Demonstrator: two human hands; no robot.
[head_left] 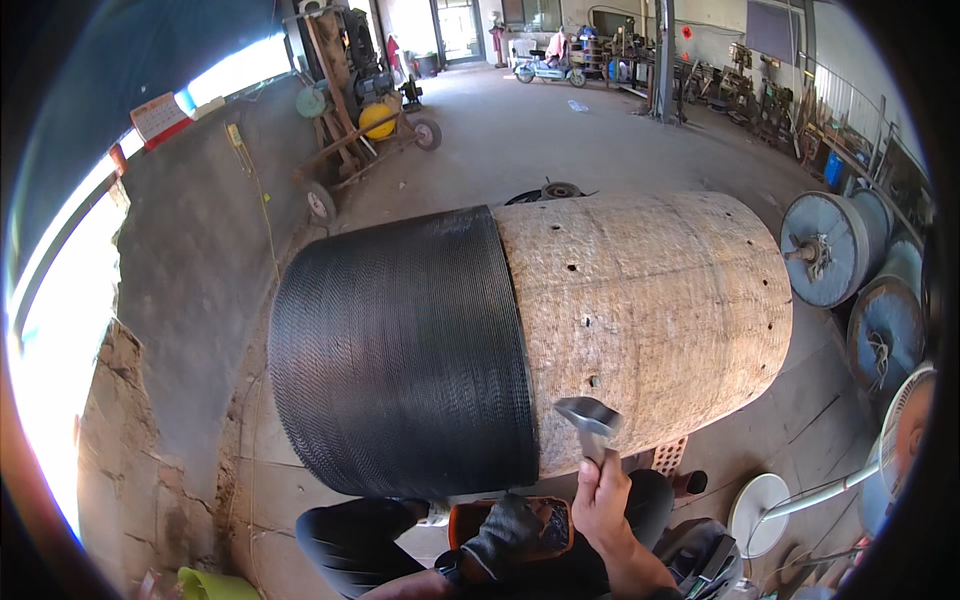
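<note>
In my right hand (602, 505), bare and closed around the handle, is a hammer (588, 413). Its metal head stands up in front of the near side of a large drum. The drum's right part is a pale, rough, wood-like surface (650, 300) with several small dark holes. Black, finely ridged material (400, 340) wraps the left part. My left hand (508, 533), in a dark grey glove, is over an orange container (462, 522) at my lap, which holds small dark pieces. Its fingers are too hidden to tell what they hold.
A wheeled cart (365, 140) with a yellow round part stands far left, by a grey wall. Large metal-sided reels (825, 250) stand at right, with a white fan (908, 430) nearer me. A scooter (550, 68) and machines (750, 85) are at the back.
</note>
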